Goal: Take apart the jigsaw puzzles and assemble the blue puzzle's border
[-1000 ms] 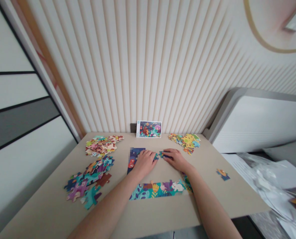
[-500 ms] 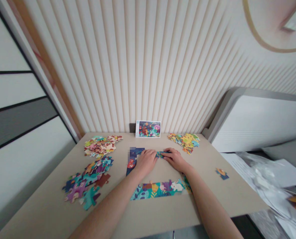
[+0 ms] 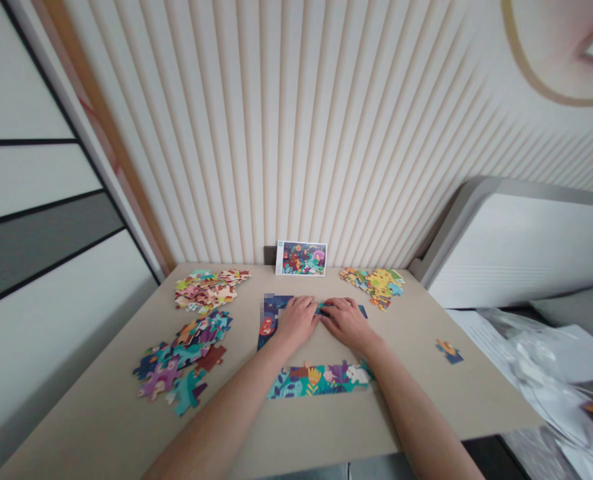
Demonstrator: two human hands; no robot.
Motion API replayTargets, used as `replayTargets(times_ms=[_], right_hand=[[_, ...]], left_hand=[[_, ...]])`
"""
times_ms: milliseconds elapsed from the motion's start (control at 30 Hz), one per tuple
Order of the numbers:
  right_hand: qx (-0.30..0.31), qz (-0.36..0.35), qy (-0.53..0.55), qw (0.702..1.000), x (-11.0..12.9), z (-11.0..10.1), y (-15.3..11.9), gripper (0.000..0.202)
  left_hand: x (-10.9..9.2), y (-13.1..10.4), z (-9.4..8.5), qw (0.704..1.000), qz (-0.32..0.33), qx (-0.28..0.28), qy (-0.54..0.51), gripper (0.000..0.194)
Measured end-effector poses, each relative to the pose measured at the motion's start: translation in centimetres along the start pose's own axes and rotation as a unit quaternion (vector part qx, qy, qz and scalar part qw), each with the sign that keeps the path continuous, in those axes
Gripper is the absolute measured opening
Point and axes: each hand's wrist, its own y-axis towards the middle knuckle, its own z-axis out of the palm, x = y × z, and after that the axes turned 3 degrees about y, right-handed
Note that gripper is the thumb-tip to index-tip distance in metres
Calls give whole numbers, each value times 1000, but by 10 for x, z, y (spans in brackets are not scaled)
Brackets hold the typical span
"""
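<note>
A partly joined puzzle frame lies on the table, its dark blue left side (image 3: 268, 327) and its teal bottom strip (image 3: 314, 381) showing. My left hand (image 3: 299, 319) rests on the top edge of the frame, fingers pressed down on the pieces. Close beside it, my right hand (image 3: 345, 320) also presses on the top edge, its fingertips near the left hand's. A bit of teal puzzle shows between the two hands. The pieces under the fingers are mostly hidden. My right forearm covers much of the frame's right side.
A picture card (image 3: 301, 259) stands against the wall. Loose pieces lie in a pink and cream pile (image 3: 206, 291), a purple and teal pile (image 3: 184, 357) and a yellow pile (image 3: 376, 285). One orange and blue piece (image 3: 449, 351) sits at the right.
My right hand has moved left, nearer to my left hand, and now covers more of the top strip. A dark blue corner shows behind it. The view has shifted slightly.
</note>
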Motion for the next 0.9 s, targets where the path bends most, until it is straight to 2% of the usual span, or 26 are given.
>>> replayTargets(times_ms=[100, 200, 333, 500, 633, 733, 800, 900], right_hand=[[2, -21, 13, 1000, 4, 3, -2, 36], [1, -16, 23, 1000, -4, 8, -4, 34], [-13, 1, 28, 1000, -18, 12, -5, 35], [-15, -4, 34, 999, -23, 16, -3, 35], [-14, -9, 16, 1000, -13, 9, -3, 36], [-19, 5, -13, 1000, -7, -4, -14, 34], [-27, 51, -42, 997, -12, -17, -31, 33], [-49, 190, -109, 975, -38, -42, -76, 32]], left_hand=[[12, -1, -18, 1000, -8, -15, 27, 23], [34, -7, -37, 998, -37, 22, 51, 26], [62, -31, -49, 996, 0, 58, 61, 28], [75, -63, -45, 997, 12, 52, 59, 33], [79, -69, -37, 998, 6, 50, 38, 37], [85, -69, -30, 998, 15, 56, 33, 40], [89, -68, -25, 997, 22, 60, 40, 41], [92, -68, -20, 997, 25, 63, 48, 43]])
